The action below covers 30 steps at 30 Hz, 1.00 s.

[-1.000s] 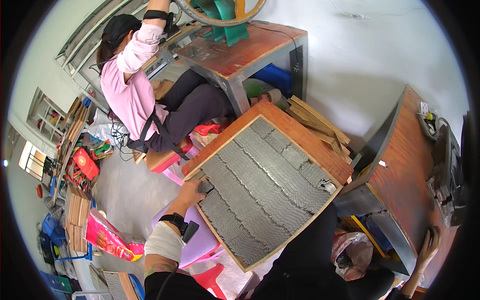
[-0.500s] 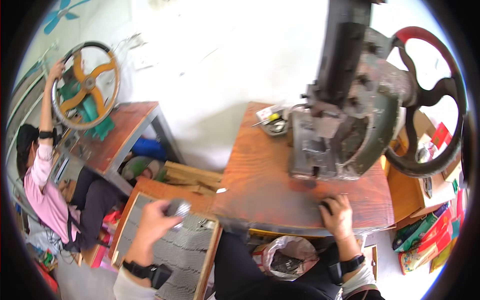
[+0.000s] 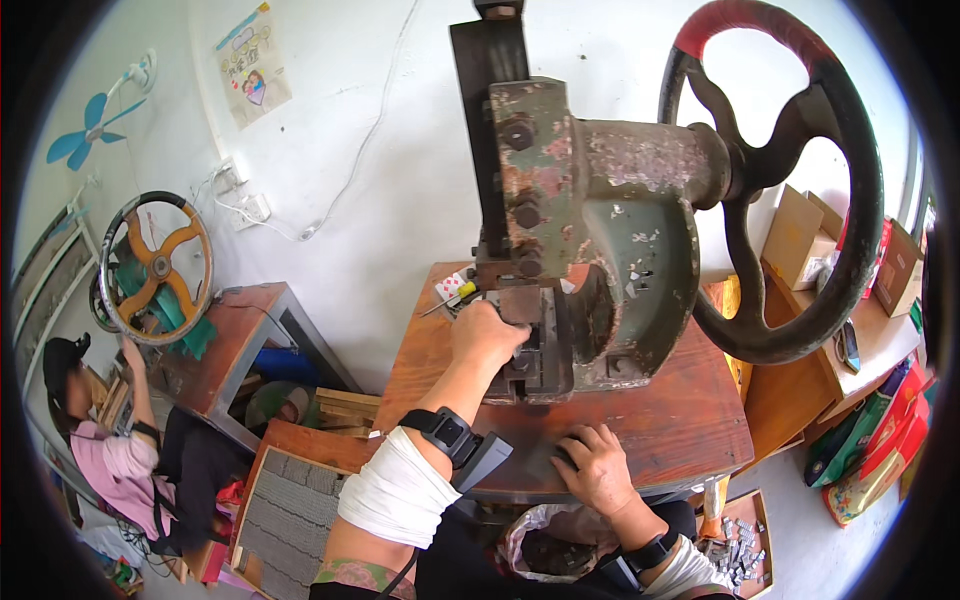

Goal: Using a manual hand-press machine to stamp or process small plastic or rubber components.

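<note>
My left hand (image 3: 487, 338) is curled into a fist against the die slot at the front of a heavy green, rusty press machine (image 3: 610, 220). Its fingers hide the small metal piece seen in it a moment ago. A black wrist device and a white sleeve sit on that forearm. My right hand (image 3: 598, 465) rests palm down, fingers spread, on the front of the brown wooden table (image 3: 690, 420) that carries the press. The press's big black and red handwheel (image 3: 800, 180) stands at the right.
A wooden tray of several grey pieces (image 3: 290, 510) lies lower left. A seated person in pink (image 3: 110, 460) works a second press wheel (image 3: 155, 265) at the left. A plastic bag (image 3: 545, 545) and a box of metal bits (image 3: 735, 545) sit below the table. Cardboard boxes (image 3: 800, 235) stand at the right.
My view swung from the tray at my left up to the press. My left hand left the tray, carried a small metal piece across and reached the die. My right hand stayed on the table.
</note>
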{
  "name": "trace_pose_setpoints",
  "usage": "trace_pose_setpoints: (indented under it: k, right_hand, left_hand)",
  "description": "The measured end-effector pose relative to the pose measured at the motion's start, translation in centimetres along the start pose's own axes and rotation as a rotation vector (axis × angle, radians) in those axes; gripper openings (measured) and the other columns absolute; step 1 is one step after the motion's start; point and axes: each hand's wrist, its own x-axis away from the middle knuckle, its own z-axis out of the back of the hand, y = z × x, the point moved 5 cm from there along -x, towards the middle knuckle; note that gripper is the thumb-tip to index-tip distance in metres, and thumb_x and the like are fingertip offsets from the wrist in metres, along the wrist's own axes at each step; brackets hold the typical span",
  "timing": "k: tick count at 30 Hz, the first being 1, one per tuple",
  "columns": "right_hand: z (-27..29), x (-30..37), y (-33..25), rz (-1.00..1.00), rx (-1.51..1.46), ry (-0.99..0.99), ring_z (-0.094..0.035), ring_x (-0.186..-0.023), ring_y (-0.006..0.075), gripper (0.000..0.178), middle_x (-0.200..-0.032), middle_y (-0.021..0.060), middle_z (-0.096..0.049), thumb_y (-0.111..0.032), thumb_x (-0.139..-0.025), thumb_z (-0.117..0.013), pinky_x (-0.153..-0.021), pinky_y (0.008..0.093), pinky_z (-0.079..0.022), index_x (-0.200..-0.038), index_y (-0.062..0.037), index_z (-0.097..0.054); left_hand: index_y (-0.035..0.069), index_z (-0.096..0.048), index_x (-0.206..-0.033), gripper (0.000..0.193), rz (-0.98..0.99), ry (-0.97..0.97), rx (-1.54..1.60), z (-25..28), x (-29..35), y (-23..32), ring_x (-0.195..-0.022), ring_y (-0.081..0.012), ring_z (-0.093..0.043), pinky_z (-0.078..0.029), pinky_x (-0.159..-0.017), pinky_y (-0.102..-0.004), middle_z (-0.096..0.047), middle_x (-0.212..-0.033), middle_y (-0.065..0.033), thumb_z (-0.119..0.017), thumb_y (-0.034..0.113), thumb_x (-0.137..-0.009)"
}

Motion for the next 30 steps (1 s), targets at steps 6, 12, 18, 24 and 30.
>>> trace_pose_setpoints:
  k: [6, 12, 18, 24, 30]
  right_hand:
    - [0.1, 0.1, 0.3, -0.005, -0.018, -0.014, -0.055, -0.092, 0.0303, 0.023, -0.098, 0.0101, -0.060, -0.016, -0.070, -0.070, -0.078, 0.0401, -0.046, -0.090, -0.0055, -0.064]
    - [1.4, -1.4, 1.4, -0.064, -0.170, 0.083, -0.055, -0.092, 0.0341, 0.026, -0.100, 0.0148, -0.059, -0.011, -0.070, -0.072, -0.079, 0.0429, -0.047, -0.093, -0.0041, -0.063]
    - [0.3, -11.0, 1.9, -0.101, -0.168, 0.190, -0.051, -0.104, 0.0408, 0.059, -0.112, 0.0225, -0.055, -0.024, -0.066, -0.079, -0.088, 0.0448, -0.045, -0.113, 0.0039, -0.055]
    - [-2.5, -15.3, 3.1, -0.178, -0.086, 0.067, -0.043, -0.119, 0.0421, 0.094, -0.127, 0.0268, -0.046, -0.038, -0.056, -0.084, -0.099, 0.0442, -0.040, -0.128, 0.0063, -0.043]
    - [-1.9, -14.4, 4.2, -0.167, -0.197, 0.039, -0.042, -0.122, 0.0408, 0.091, -0.130, 0.0264, -0.045, -0.034, -0.057, -0.085, -0.101, 0.0433, -0.039, -0.128, 0.0055, -0.045]
  left_hand:
    - [0.000, -0.069, -0.090, 0.037, -0.145, 0.052, 0.220, -0.1, 0.0, 0.4, -0.082, -0.0315, -0.066, -0.050, -0.073, -0.0383, -0.068, -0.086, -0.0192, -0.075, 0.029, -0.068]
    - [0.002, -0.067, -0.101, 0.024, -0.070, -0.196, 0.623, 0.8, 0.7, -1.6, -0.088, -0.0262, -0.064, -0.049, -0.078, -0.0330, -0.067, -0.096, -0.0170, -0.058, 0.002, -0.078]
    - [0.006, -0.064, -0.107, 0.038, -0.420, 0.253, 0.348, -2.2, 0.5, -3.9, -0.102, -0.0355, -0.053, -0.044, -0.090, -0.0411, -0.062, -0.106, -0.0166, -0.055, -0.003, -0.072]
    - [0.004, -0.061, -0.112, 0.041, -0.428, 0.111, 0.479, -2.4, 0.4, -3.9, -0.107, -0.0343, -0.050, -0.040, -0.096, -0.0396, -0.061, -0.111, -0.0123, -0.052, -0.006, -0.074]
    - [0.010, -0.058, -0.120, 0.045, -0.397, 0.113, 0.282, -3.7, 0.2, -4.2, -0.117, -0.0291, -0.045, -0.034, -0.095, -0.0515, -0.056, -0.124, -0.0070, -0.049, -0.001, -0.078]
